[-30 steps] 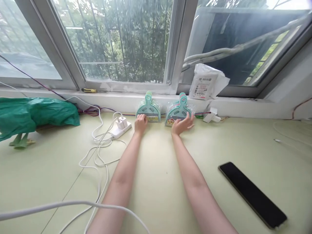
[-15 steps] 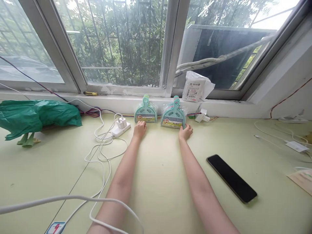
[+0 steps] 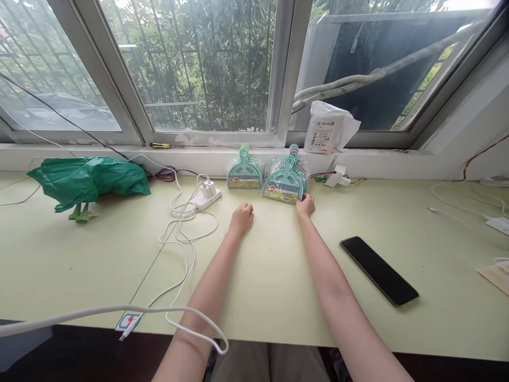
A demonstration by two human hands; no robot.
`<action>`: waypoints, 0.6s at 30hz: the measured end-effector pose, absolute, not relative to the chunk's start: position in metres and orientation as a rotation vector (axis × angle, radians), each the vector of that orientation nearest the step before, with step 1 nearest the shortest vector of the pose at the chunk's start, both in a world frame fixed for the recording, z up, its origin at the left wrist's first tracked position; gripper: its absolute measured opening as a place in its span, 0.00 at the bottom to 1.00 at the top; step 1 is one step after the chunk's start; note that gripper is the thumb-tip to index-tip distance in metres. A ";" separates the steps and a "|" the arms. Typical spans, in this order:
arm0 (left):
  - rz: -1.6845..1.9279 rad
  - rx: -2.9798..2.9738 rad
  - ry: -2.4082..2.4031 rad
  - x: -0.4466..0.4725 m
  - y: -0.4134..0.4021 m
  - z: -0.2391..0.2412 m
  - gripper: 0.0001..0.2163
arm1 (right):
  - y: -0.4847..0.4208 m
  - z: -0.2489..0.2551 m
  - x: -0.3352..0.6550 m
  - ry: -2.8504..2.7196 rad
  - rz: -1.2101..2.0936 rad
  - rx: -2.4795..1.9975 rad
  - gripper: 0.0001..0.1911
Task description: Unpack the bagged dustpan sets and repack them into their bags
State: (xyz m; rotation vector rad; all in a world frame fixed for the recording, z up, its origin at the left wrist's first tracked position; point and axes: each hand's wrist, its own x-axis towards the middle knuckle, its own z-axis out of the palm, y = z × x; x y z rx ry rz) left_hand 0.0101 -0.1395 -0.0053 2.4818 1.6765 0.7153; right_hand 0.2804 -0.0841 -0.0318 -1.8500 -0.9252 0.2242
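Observation:
Two wrapped packs of teal mini dustpans stand against the window sill on a pale green table [image 3: 258, 276]. My right hand [image 3: 305, 205] is closed on the lower right corner of the right dustpan pack [image 3: 284, 182], which leans tilted off the wall. My left hand [image 3: 242, 217] rests on the table as a loose fist with nothing in it, a short way in front of the left dustpan pack [image 3: 244, 172].
White power strip with chargers [image 3: 207, 197] and looping white cables [image 3: 178, 233] lie left of my hands. Green plastic bag [image 3: 89, 178] at far left, black phone [image 3: 378, 270] at right, white packet [image 3: 330, 127] on the sill, more cables far right.
My left hand has pulled back from the left pack onto the table. My right hand went from spread open to gripping the right pack's corner, tilting it forward.

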 end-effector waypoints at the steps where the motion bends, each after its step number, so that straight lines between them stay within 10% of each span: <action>1: 0.707 2.486 1.660 0.012 -0.145 -0.004 0.09 | -0.086 -0.032 0.280 -0.939 0.241 -1.838 0.17; 18: 1.184 1.413 1.066 0.007 -0.169 0.001 0.23 | -0.180 -0.027 0.262 -1.483 0.859 -1.216 0.21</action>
